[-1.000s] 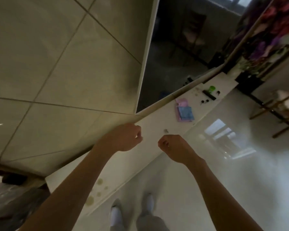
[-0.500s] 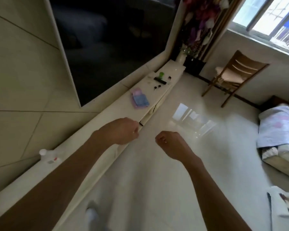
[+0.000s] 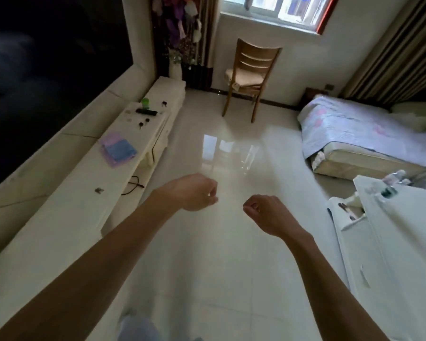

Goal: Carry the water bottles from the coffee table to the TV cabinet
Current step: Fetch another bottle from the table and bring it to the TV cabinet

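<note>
A wooden chair [image 3: 251,70] with a seat cushion is noted against the far wall, beneath a window [image 3: 273,8]. A bed [image 3: 354,129] covered by a floral sheet is seen to the right, with striped curtains [image 3: 391,52] behind it. A folded blue cloth [image 3: 121,148] is laid on a pink cloth [image 3: 113,163]. A green cup [image 3: 145,103] is placed just behind a black remote [image 3: 146,112]. A dark cable [image 3: 133,185] is observed on the glossy tiled floor [image 3: 231,156].
</note>
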### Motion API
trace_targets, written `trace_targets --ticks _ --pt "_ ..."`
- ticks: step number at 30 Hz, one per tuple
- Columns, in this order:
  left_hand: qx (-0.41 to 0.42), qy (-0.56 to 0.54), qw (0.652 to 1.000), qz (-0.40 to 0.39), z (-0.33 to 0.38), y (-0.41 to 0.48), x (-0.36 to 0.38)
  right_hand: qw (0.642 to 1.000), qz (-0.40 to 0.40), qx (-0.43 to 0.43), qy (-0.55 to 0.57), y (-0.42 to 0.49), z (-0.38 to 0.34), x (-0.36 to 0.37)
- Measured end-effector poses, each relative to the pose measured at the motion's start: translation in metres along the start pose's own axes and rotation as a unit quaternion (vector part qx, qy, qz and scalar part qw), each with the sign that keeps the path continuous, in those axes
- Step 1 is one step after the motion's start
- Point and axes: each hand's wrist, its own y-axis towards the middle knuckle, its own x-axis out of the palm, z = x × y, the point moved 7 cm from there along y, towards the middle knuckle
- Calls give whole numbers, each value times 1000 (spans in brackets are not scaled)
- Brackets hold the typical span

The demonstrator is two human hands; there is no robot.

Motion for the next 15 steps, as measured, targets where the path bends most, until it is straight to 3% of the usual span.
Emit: trace_targets --ticks 15 --pt "171 104 978 -62 104 232 1 983 53 174 21 71 176 -79"
